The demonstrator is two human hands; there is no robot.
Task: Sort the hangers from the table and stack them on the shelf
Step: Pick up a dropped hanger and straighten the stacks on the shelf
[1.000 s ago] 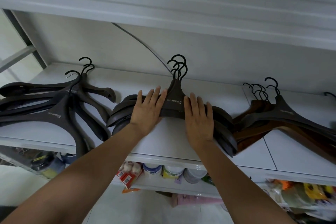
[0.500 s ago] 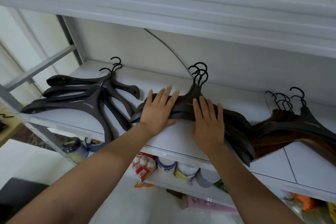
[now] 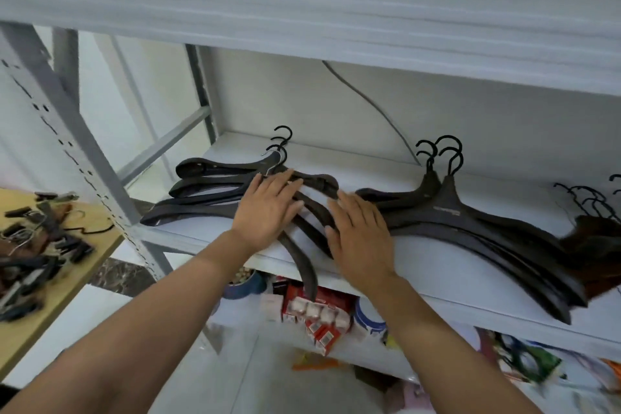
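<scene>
On the white shelf (image 3: pixel 420 299) lie three piles of hangers. My left hand (image 3: pixel 268 212) rests flat, fingers apart, on the left pile of dark hangers (image 3: pixel 208 185), which is fanned out with one arm hanging over the shelf's front edge. My right hand (image 3: pixel 359 232) lies flat between that pile and the middle pile of dark hangers (image 3: pixel 470 228), over arms of the left pile. A brown wooden pile (image 3: pixel 591 245) sits at the far right. More hangers and clips (image 3: pixel 37 242) lie on the wooden table (image 3: pixel 67 282) at the left.
A grey perforated upright (image 3: pixel 67 131) of the rack stands between table and shelf. The board above (image 3: pixel 336 20) carries papers. Below the shelf are cans, red boxes (image 3: pixel 319 316) and bags. A cable (image 3: pixel 376 104) runs down the back wall.
Both hands have left the middle pile and moved left onto the left pile. The view has swung left, which brings the table into sight.
</scene>
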